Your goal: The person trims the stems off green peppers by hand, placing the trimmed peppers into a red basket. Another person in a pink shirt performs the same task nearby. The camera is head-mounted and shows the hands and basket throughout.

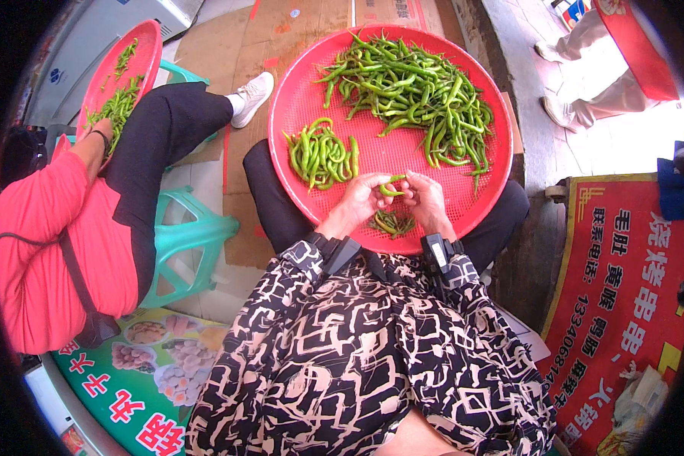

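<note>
A round red plastic mesh tray (390, 157) rests across my lap. My left hand (363, 196) holds a green chili pepper (391, 187) over the tray's near part. At the pepper's right end, the fingertips of my right hand (424, 196) are closed on its stem end. A large heap of green chili peppers (410, 91) covers the tray's far right part. To the left lies a smaller pile of peppers (319, 155). Dark stems and scraps (393, 223) form a little heap below my hands, partly hidden by them.
A person in a pink top (68, 228) sits at the left, one hand in another red tray of peppers (148, 62). A green plastic stool (188, 239) stands between us. Cardboard (251, 45) covers the floor ahead. Another person's legs (598, 97) are at the upper right, above a red banner (610, 285).
</note>
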Demonstrator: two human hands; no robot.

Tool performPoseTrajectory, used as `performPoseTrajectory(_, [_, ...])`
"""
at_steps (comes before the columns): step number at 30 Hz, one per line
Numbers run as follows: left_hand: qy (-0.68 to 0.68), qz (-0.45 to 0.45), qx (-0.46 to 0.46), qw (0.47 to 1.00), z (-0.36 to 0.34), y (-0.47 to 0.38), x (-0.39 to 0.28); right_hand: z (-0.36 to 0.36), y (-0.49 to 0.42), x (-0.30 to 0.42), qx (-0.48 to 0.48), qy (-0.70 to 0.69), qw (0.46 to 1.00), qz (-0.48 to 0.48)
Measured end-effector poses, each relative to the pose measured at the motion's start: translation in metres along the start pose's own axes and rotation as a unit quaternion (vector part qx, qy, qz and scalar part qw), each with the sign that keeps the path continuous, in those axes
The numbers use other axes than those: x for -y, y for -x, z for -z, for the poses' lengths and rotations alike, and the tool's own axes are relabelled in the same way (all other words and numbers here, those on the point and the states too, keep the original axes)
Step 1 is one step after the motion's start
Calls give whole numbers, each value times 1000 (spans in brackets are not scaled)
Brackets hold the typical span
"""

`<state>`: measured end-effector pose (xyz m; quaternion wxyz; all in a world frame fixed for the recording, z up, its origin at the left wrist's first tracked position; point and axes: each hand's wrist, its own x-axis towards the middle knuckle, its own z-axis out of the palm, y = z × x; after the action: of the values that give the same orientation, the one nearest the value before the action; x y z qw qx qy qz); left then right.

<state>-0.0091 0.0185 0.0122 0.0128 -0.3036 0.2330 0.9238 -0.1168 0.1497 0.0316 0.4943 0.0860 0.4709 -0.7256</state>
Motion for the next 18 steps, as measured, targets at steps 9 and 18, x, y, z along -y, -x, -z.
performPoseTrajectory(9, [26, -4, 33, 999, -2, 3, -1, -3, -1, 1, 0, 13, 1000, -13])
performPoseTrajectory(18, [34, -12, 30, 999, -4, 4, -1, -2, 0, 0, 6, -21, 1000, -8])
